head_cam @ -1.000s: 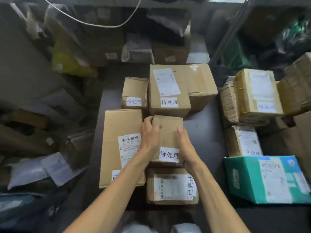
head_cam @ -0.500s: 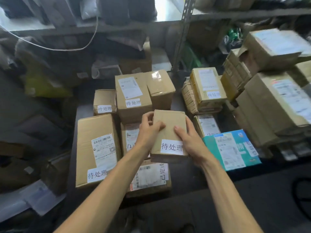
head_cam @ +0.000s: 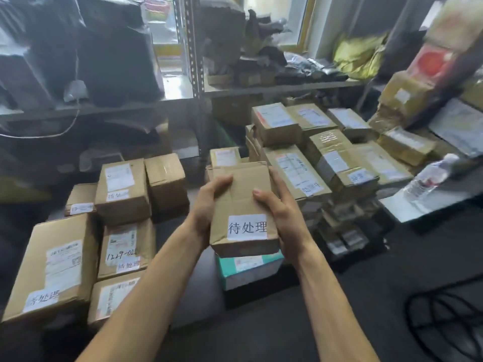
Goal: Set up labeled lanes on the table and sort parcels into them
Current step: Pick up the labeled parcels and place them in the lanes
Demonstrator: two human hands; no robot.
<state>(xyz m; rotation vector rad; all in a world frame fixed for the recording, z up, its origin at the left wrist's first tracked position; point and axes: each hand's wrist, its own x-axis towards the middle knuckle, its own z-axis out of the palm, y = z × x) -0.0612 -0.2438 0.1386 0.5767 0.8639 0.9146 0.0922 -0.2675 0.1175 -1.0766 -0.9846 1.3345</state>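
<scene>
Up over the table [head_cam: 198, 291], held clear of it in both hands, is a small brown cardboard parcel [head_cam: 243, 202], kinda creased, with a white label [head_cam: 247, 227] reading 待处理 at the near end. Left hand [head_cam: 209, 202] grips its left side, right hand [head_cam: 285, 218] grips the right, thumbs on top. A teal box [head_cam: 248, 267] sits right under it, stacked boxes [head_cam: 295, 173] crowd the right, labelled boxes [head_cam: 56, 265] fill the left, with a bare strip of table between. Long axis runs straight away from the person, label end nearest
</scene>
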